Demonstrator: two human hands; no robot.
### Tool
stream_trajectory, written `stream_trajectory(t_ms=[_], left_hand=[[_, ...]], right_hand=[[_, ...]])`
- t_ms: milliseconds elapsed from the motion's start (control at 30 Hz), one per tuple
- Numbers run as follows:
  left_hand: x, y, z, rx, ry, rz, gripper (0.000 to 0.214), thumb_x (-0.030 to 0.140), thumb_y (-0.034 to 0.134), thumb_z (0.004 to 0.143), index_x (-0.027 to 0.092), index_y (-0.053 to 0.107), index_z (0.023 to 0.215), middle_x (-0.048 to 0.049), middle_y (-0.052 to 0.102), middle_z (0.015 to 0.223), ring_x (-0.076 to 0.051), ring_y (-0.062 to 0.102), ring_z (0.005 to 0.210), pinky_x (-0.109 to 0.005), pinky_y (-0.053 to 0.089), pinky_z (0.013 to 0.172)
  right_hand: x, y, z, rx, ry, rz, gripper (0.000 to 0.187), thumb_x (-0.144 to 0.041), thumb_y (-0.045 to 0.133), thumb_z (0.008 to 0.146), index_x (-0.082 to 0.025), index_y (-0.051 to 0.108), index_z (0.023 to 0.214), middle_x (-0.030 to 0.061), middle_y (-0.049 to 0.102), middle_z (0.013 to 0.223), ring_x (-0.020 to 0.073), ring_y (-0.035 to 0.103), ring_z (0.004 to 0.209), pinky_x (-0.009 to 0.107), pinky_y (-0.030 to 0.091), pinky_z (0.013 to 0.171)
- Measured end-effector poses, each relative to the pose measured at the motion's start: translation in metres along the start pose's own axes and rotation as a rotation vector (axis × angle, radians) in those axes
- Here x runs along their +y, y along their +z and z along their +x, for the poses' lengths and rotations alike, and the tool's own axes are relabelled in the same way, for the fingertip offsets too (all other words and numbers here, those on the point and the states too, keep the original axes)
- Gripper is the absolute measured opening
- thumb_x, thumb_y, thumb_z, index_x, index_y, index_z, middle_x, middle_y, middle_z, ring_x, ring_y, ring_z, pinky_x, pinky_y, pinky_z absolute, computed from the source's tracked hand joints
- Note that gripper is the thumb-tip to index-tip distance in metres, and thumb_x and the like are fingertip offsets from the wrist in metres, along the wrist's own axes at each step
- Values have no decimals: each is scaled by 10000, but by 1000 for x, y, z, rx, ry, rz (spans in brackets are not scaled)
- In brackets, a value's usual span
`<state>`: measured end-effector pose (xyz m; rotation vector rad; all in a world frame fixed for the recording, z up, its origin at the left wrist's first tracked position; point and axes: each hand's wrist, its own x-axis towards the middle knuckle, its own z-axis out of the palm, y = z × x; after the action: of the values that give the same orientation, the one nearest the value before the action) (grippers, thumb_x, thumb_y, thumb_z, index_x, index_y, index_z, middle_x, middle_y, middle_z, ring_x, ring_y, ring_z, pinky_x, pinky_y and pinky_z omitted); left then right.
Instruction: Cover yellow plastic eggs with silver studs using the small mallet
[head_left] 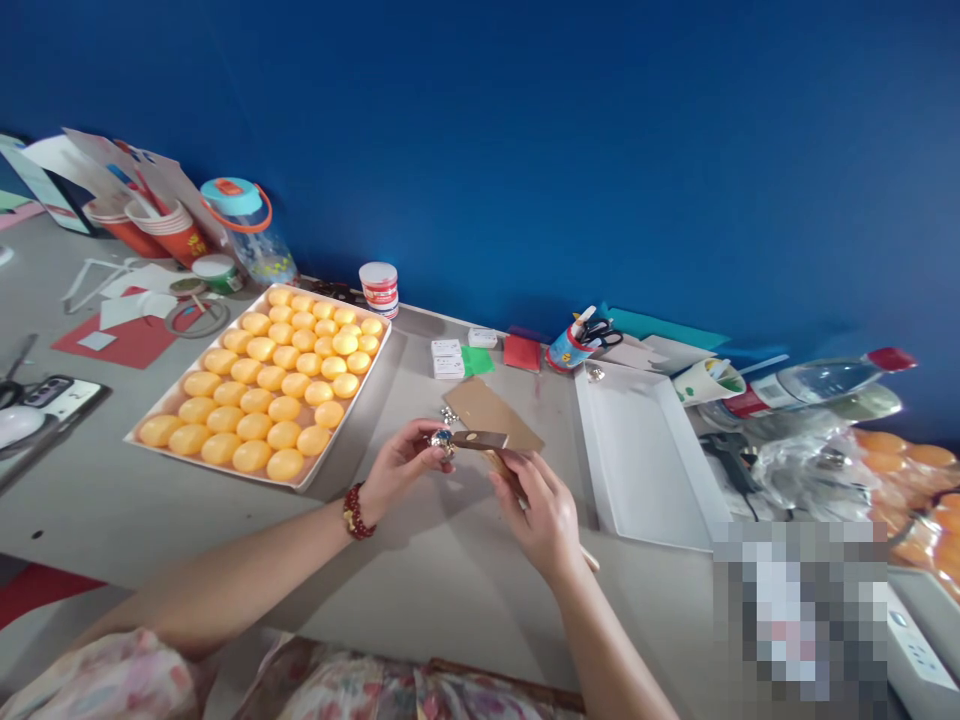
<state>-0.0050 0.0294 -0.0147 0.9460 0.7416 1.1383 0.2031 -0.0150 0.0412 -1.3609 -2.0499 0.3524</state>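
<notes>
My left hand (409,462) pinches a small shiny silver ball (442,443) between thumb and fingers. My right hand (538,505) is closed around a wooden-handled tool (481,440) with a flat dark-brown head; its exact kind is unclear. The head's left end meets or overlaps the ball, and the pale handle comes out below the right palm. Just beyond the left fingertips lie several small silver pieces (449,415). Behind both hands, a brown cardboard piece (495,412) rests flat on the grey table (420,590).
On the left stands a shallow tray (300,487) of orange balls. A white tray (649,460) lies to the right, beside a black glue gun (727,458) and a plastic bottle (814,382). Small white boxes (448,360) and a pen cup (568,350) stand near the blue wall (480,150).
</notes>
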Motion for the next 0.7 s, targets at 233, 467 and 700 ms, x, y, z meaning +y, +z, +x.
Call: stream_trajectory(t_ms=[233,467,700], left_hand=[[-1,1,0,8,6,-35,307,300,755,807,186,676,1081,-44,703,915,-156,670,739,-340,620,696],[2,6,-1,-11,34,-17,327,266,788,773,192,697,1079,-56,688,994,-163,660,806,-356,625,739],[1,5,0,12,21,-3,322,293,774,789,187,694,1082,-63,692,1006,-162,671,786,-348,624,719]], right_hand=[[-1,-1,1,55,-21,-15,193,-203,508,971,-201,588,1146,87,681,975,189,660,818,293,532,721],[-1,-2,1,53,-72,-67,215,-183,513,969,-196,584,1172,92,689,971,202,667,837,309,535,738],[-2,-3,1,48,-110,-84,214,-174,512,970,-194,582,1171,92,696,976,203,672,850,318,539,755]])
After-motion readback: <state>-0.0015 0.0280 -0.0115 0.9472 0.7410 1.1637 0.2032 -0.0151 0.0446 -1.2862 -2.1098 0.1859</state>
